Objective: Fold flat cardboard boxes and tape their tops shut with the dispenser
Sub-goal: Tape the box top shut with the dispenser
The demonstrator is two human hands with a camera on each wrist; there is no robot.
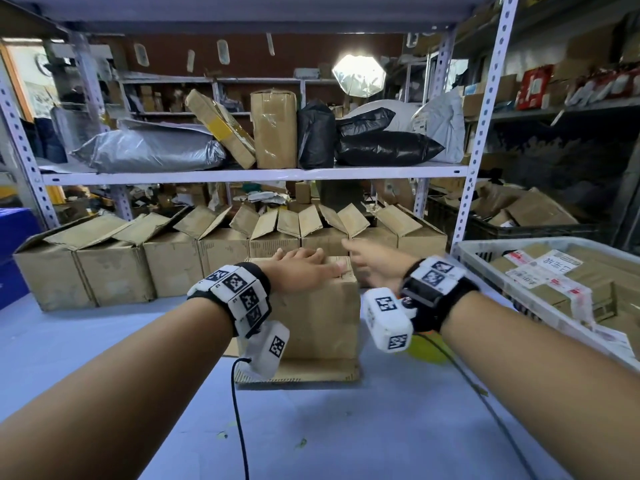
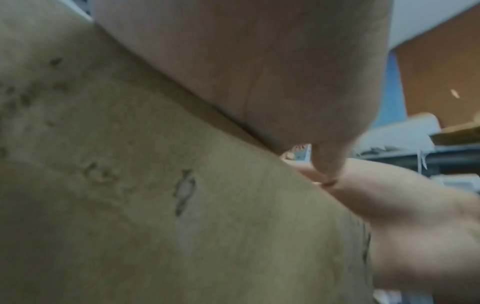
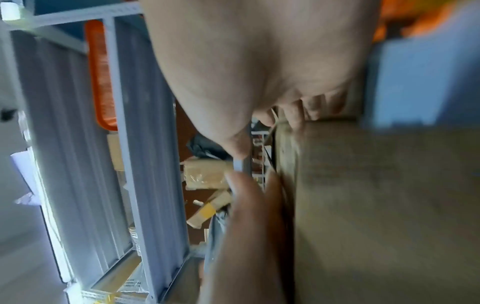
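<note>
Head view: a folded box (image 1: 318, 317) stands upright on the table (image 1: 381, 427), resting on a flat sheet of cardboard (image 1: 298, 374). The left hand (image 1: 298, 268) lies palm down on the box top, fingers straight and pressing the flaps shut; it grips nothing. The right hand (image 1: 377, 265) is at the box's right top edge, just beside the left fingertips; its fingers appear extended, but motion blur hides whether they hold anything, so its grip cannot be told.

Left wrist view: the box (image 2: 155, 195) fills the frame under the left hand (image 2: 259, 72), and the right hand (image 2: 415, 226) meets it at the top edge.

Right wrist view: the right hand (image 3: 259, 61) reaches to the box (image 3: 376, 205) edge, with the left hand (image 3: 249, 236) flat along the top.

Beyond both hands, a row of open boxes (image 1: 221, 251) stands at the back of the table. Right of the right hand, a crate (image 1: 485, 249) holds labelled parcels. Above the hands, a shelf (image 1: 242, 174) carries bags and boxes. No tape dispenser can be made out.
</note>
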